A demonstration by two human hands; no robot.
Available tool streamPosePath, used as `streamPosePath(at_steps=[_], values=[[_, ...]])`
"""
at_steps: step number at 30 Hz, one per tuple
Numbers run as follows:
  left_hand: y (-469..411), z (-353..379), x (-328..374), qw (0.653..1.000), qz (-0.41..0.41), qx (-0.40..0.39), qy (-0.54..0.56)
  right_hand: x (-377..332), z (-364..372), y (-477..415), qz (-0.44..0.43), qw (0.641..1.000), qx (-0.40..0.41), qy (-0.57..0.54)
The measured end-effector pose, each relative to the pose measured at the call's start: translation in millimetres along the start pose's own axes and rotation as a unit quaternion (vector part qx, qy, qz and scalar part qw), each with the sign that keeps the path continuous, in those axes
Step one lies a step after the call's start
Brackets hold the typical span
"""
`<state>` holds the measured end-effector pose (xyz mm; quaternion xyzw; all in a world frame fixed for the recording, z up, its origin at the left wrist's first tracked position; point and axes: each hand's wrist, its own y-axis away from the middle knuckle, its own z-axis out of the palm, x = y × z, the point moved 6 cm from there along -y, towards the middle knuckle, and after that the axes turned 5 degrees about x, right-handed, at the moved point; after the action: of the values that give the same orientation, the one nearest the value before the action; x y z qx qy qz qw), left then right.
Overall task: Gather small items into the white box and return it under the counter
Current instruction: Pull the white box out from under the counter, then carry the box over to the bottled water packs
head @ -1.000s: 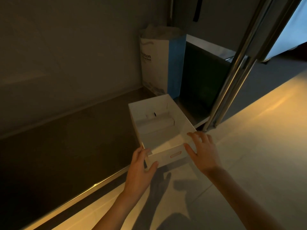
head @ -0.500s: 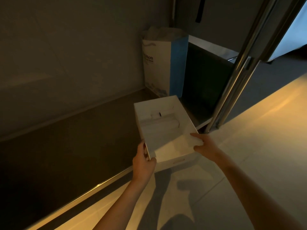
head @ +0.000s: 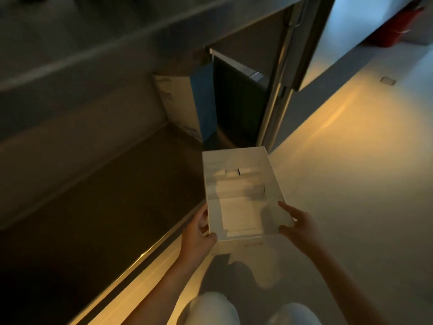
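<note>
Above the floor's metal-trimmed edge, before the under-counter recess: white box point(head: 234, 158); left hand point(head: 196, 233) and right hand point(head: 300, 227) are gripping its near corners. Likely hazard: such a corner-only hold letting the far end dip, sending the small cartons point(head: 254, 190) sliding.

Box point(head: 243, 184) sits between left hand point(head: 198, 233) at its near-left corner and right hand point(head: 297, 227) at its near-right. Small cartons point(head: 230, 172) lie inside, beyond the grip. Paper bag point(head: 180, 106) stands farther beyond, leftward, on the shelf point(head: 105, 207).
</note>
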<state>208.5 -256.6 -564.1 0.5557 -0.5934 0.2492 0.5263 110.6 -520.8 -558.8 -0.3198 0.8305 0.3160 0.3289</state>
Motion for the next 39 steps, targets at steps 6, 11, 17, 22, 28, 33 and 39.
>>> streamPosePath(at_steps=[6,11,17,22,28,33,39], values=[[68,7,148,0.994,0.015,-0.107,-0.019,-50,-135,103,0.062,0.993,0.097,-0.029],[134,3,280,0.985,0.035,-0.169,-0.012,-106,-241,192,0.097,0.981,0.159,-0.062],[208,-15,417,0.973,0.062,-0.22,0.013,-192,-348,285,0.106,0.968,0.202,-0.102],[239,-30,503,0.966,0.094,-0.239,0.028,-252,-412,334,0.093,0.957,0.258,-0.097],[247,-46,572,0.949,0.154,-0.271,0.039,-312,-451,367,0.064,0.938,0.318,-0.119],[248,-59,610,0.924,0.223,-0.307,0.044,-341,-456,386,0.055,0.917,0.377,-0.116],[228,-59,619,0.905,0.248,-0.339,0.058,-353,-448,394,0.06,0.904,0.408,-0.114]])
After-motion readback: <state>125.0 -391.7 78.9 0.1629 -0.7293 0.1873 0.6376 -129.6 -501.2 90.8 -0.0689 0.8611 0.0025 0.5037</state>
